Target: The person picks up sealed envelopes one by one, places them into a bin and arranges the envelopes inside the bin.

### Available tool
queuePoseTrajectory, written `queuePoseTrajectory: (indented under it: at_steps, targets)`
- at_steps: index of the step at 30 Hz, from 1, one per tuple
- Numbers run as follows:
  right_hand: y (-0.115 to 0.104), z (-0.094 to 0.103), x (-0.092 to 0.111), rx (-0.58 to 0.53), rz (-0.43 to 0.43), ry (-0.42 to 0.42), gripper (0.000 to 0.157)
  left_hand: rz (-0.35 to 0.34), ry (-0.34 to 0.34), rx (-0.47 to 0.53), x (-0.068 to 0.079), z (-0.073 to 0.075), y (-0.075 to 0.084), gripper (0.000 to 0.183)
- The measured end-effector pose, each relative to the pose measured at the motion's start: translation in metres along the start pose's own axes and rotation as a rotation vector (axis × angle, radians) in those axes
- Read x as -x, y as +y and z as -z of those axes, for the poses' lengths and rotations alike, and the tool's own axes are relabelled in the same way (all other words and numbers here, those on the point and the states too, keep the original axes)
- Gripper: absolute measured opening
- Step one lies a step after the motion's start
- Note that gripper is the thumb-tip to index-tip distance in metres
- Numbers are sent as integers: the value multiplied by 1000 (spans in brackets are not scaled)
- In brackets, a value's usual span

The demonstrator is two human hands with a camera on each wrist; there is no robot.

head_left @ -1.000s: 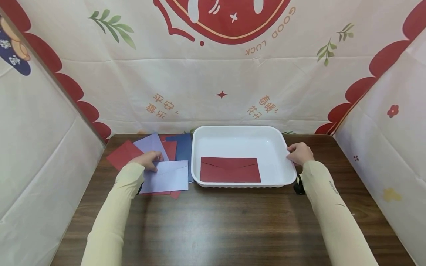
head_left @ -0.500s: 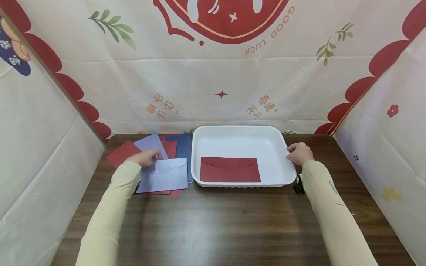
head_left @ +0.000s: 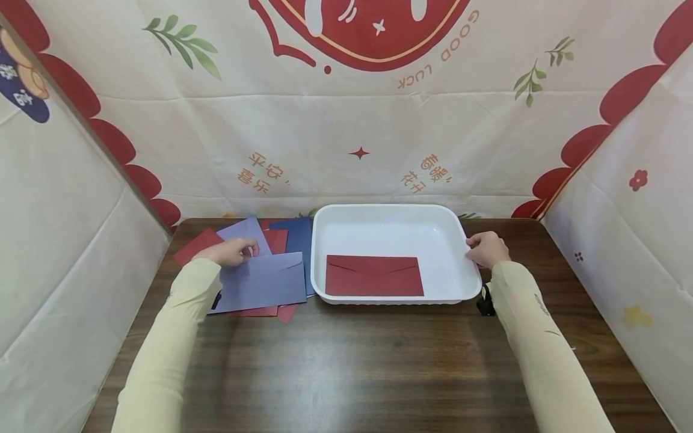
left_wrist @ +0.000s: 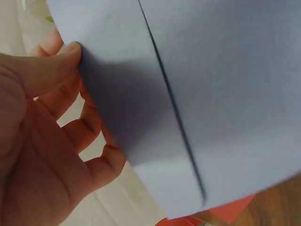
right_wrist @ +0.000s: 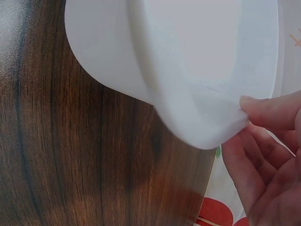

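Observation:
My left hand (head_left: 230,251) pinches a pale purple envelope (head_left: 265,279) by its long far edge, above the pile at the left. In the left wrist view the thumb lies on the flap side of the envelope (left_wrist: 202,94), with the fingers behind it. My right hand (head_left: 488,249) grips the right rim of a white plastic tray (head_left: 390,216); in the right wrist view its thumb is on top of the rim and its fingers are underneath. A dark red envelope (head_left: 373,276) lies flat in the tray's near part, flap side up.
Under and behind the held envelope, another purple envelope (head_left: 246,231), a red envelope (head_left: 197,245) and a dark blue envelope (head_left: 298,237) overlap on the brown wooden table (head_left: 346,367). A printed cloth (head_left: 346,120) hangs behind the table and along both sides.
My left hand has lifted the purple envelope's far edge, tilting it up, and drawn it slightly left. The right hand and the tray have stayed in place.

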State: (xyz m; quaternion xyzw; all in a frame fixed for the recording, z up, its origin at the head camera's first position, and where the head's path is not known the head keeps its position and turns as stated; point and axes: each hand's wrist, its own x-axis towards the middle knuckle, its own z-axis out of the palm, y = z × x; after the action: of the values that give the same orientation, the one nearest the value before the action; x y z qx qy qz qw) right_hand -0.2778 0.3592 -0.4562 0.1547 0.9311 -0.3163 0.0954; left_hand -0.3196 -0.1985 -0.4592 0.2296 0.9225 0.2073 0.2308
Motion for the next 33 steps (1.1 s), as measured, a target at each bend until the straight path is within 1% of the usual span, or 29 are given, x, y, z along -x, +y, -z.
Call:
queuePoseTrajectory:
  at_steps: [5,12,16,22,25,29,33]
  targets:
    - [2,-1,-2,6,6,10,44,-10,-21,27,3,8,3,23]
    - [0,0,-1,-8,4,-5,45,-10,-51,48,12,21,6,23]
    - [0,1,0,-5,8,-1,45,-11,-44,55,16,29,8,22]
    - [-1,3,0,6,18,8,43,-3,-22,27,21,39,12,21]
    - [-1,2,0,19,31,23,42,-19,-19,26,22,42,15,19]
    - [-1,1,1,15,44,27,41,-32,-26,33,24,48,21,16]
    - [0,0,0,-1,38,15,42,-36,-42,49,23,54,29,16]
